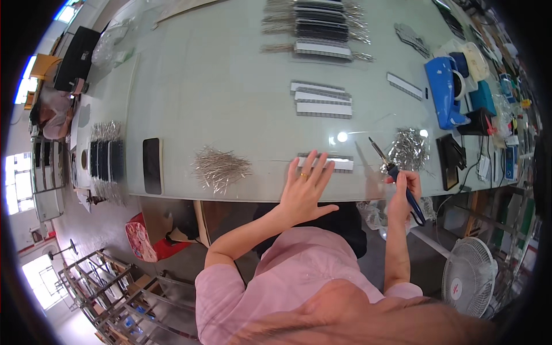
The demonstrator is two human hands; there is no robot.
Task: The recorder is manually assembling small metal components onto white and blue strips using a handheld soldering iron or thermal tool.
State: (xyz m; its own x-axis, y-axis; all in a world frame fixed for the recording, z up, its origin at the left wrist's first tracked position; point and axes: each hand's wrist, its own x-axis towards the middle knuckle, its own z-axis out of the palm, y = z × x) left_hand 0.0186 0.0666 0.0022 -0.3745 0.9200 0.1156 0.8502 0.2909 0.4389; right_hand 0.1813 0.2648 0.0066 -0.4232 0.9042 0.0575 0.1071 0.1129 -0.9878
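Note:
My left hand [306, 187] lies flat with its fingers spread, its fingertips over a narrow white-and-grey strip [342, 164] near the table's front edge. A thin wire sticks out from the strip's left end. In my right hand [402, 187] is a soldering iron [393, 170] with a dark blue handle, its metal tip pointing up and left, apart from the strip. Just right of the tip lies a heap of silvery wire-like pieces [409, 148]. Left of my left hand is another heap of thin metal leads [220, 168].
Several similar strips [323, 108] lie farther back, behind them a stack with wires at both ends [322, 29]. A blue tape dispenser [441, 95] stands right, near a glove [411, 37]. A phone [152, 165] lies left; a fan [468, 276] stands below right. Another person [54, 115] sits far left.

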